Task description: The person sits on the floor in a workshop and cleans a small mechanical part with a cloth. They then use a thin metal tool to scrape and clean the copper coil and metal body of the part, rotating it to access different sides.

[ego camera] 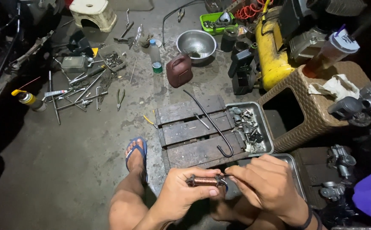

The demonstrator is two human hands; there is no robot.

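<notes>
A small copper-wound coil point(205, 180), brown with dark metal ends, is gripped in the curled left hand point(184, 194) above the knees. Its right end is pinched by the right hand point(265, 184). Beyond, a dark wooden pallet point(194, 127) bearing a hooked rod point(211, 123) is seen on stained concrete floor point(66, 170), a parts tray point(253, 127) at its right edge.

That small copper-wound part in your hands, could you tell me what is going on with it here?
A person seated low over a concrete floor holds a copper-wound coil in the left hand, while the right hand pinches its right end with the fingertips. Just beyond sit a dark wooden pallet with a bent metal rod on it and a metal tray of small parts. Tools lie scattered further left.
</notes>
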